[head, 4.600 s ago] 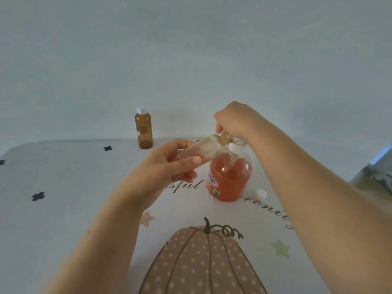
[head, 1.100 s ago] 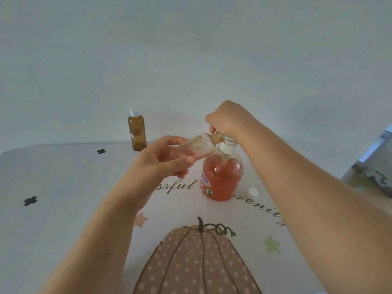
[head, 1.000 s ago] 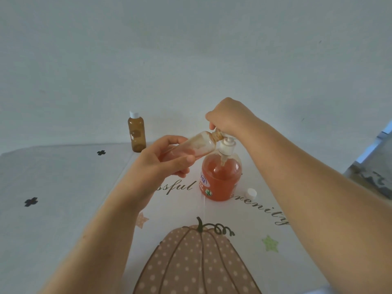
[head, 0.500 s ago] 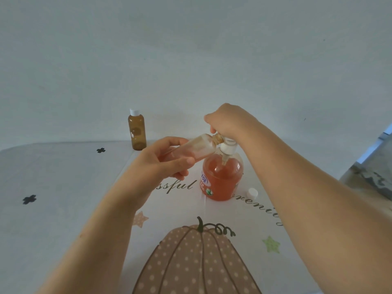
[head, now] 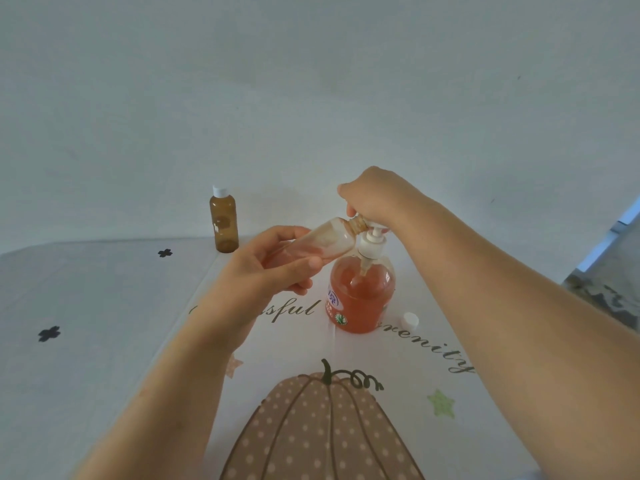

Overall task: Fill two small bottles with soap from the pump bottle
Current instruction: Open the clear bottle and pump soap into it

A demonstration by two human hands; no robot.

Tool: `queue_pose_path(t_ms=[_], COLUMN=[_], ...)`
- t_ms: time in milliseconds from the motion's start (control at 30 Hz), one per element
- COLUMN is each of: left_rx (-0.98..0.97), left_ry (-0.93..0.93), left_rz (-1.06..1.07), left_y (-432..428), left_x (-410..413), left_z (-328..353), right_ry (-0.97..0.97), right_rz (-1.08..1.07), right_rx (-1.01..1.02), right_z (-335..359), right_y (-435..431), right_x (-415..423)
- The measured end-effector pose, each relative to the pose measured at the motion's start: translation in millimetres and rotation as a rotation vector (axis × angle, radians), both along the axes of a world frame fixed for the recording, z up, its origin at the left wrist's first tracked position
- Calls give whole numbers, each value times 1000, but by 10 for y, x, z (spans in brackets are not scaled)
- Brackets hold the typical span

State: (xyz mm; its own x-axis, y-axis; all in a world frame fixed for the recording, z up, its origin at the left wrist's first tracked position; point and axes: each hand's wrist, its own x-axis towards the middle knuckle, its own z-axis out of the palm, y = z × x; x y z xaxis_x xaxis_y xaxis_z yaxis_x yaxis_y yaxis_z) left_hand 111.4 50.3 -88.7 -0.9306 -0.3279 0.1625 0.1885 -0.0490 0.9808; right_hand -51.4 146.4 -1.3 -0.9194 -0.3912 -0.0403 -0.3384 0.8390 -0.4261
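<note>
The pump bottle [head: 360, 292] of orange soap stands upright mid-table. My right hand [head: 374, 199] sits on top of its white pump head, fingers curled over it and hiding the spout. My left hand [head: 263, 271] grips a small clear bottle [head: 322, 242], tilted on its side, its open brown neck up against the pump spout under my right hand. A second small bottle [head: 224, 221], amber with a white cap, stands upright at the back left near the wall. A loose white cap [head: 410, 320] lies on the table just right of the pump bottle.
The table [head: 86, 306] wears a white cloth with a pumpkin print and script lettering. A pale wall rises directly behind it. At the far right the table's edge drops to a patterned floor [head: 609, 296].
The pump head has risen again after being pressed down half a second ago. The small clear bottle stays held at the spout; my left hand has barely shifted.
</note>
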Motion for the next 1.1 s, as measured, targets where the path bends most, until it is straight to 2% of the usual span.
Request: queue_pose_path(t_ms=[400,800,933,1100], left_rx=[-21,-11,-5,-3], left_ry=[-29,-33,-8,-11], left_rz=[-13,-7,17,49], left_y=[-43,-49,-8,-10], left_x=[0,-17,-17,3], left_z=[-24,-47,-7,-4], right_ry=[42,64,57,23], right_rz=[20,13,73,39], right_rx=[69,13,97,147], right_z=[-79,-108,-5,36], right_y=[-53,-24,-3,-22], right_x=[-28,-38,-4,63])
